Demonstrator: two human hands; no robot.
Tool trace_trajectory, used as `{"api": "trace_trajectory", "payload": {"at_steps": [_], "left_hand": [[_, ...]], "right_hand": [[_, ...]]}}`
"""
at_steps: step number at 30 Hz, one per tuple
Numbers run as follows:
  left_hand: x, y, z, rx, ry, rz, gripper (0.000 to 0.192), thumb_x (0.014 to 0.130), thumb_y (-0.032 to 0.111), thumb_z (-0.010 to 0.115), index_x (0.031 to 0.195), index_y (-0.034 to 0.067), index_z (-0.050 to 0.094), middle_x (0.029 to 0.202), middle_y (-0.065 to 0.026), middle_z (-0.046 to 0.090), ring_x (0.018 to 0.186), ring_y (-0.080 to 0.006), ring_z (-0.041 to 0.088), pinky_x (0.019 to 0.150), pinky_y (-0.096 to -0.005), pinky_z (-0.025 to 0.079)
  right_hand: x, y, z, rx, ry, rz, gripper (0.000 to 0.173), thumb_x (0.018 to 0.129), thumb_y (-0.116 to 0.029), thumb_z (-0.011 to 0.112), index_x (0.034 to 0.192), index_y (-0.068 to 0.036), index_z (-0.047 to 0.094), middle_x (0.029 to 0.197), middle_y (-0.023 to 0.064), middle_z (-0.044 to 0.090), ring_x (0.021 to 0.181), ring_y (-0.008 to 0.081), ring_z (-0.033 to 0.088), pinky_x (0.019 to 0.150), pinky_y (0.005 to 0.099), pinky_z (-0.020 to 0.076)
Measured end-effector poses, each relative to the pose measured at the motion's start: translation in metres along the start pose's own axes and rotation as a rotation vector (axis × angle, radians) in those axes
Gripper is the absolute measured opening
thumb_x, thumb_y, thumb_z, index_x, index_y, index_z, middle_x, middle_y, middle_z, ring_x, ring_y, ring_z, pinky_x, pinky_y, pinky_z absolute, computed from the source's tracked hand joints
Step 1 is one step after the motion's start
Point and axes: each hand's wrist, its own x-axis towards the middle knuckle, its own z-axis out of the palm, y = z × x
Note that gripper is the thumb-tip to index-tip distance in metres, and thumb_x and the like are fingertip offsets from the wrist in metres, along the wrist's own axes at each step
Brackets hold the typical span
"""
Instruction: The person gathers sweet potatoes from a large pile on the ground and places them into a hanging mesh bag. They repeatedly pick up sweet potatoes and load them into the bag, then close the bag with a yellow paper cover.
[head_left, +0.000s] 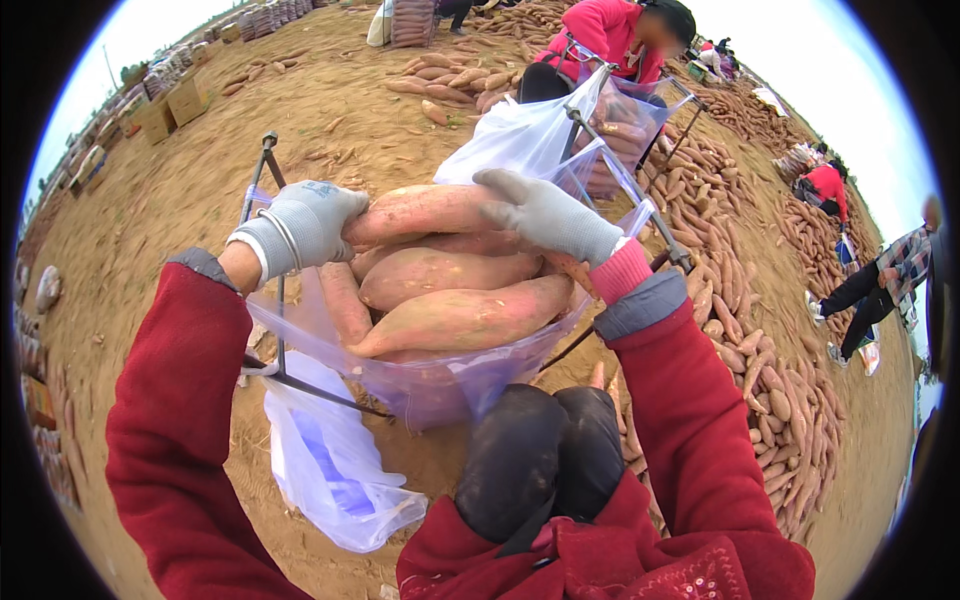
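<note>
Both of my hands wear grey coated work gloves. My left hand grips the left end of a large sweet potato, and my right hand has its fingers over the right end. This sweet potato lies across the far side of a sheer purple mesh bag. Below it, several more sweet potatoes fill the bag to its mouth. The bag hangs on a dark metal rod frame before my knees. White plastic sheeting hangs down at the frame's near left.
A long heap of sweet potatoes runs along my right side. Ahead, a person in a pink top bends over another framed bag. Cardboard boxes stand at the far left. Another person walks at the right.
</note>
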Motion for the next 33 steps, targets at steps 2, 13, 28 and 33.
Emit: {"api": "trace_trajectory", "payload": {"at_steps": [2,13,28,33], "left_hand": [[-0.001,0.001,-0.003,0.021,-0.038,-0.048,0.039,0.070,0.025,0.083,0.100,0.008,0.065,0.096,-0.0164,0.071,0.098,-0.0374,0.068,0.083,-0.0467,0.052],[0.002,-0.005,0.006,-0.032,-0.224,-0.032,0.038,0.076,0.026,0.079,0.108,0.009,0.070,0.101,-0.0168,0.072,0.100,-0.0359,0.068,0.086,-0.0445,0.052],[0.000,-0.012,0.006,0.009,-0.243,-0.188,0.041,0.076,0.028,0.079,0.112,0.010,0.071,0.103,-0.0161,0.073,0.100,-0.0337,0.070,0.083,-0.0423,0.054],[-0.007,-0.013,0.010,0.107,-0.298,-0.233,0.026,0.082,0.032,0.071,0.094,0.009,0.076,0.089,-0.0154,0.073,0.087,-0.0336,0.070,0.075,-0.0432,0.054]], "right_hand": [[-0.001,0.005,-0.004,-0.051,-0.009,-0.087,0.049,0.093,-0.020,0.066,0.135,0.001,0.053,0.123,0.0262,0.063,0.117,0.0390,0.062,0.098,0.0429,0.0488],[-0.002,-0.016,0.022,-0.668,0.055,-0.153,0.046,0.077,-0.018,0.076,0.116,0.000,0.059,0.111,0.0211,0.061,0.110,0.0395,0.058,0.096,0.0464,0.0464],[0.063,-0.016,0.064,-0.363,0.083,-0.178,0.055,0.098,-0.046,0.052,0.126,0.000,0.061,0.112,0.0245,0.068,0.104,0.0416,0.065,0.091,0.0487,0.0497],[0.064,-0.016,0.059,-0.368,0.046,-0.177,0.054,0.098,-0.046,0.050,0.127,-0.003,0.061,0.116,0.0224,0.067,0.105,0.0395,0.066,0.092,0.0497,0.0489]]}}
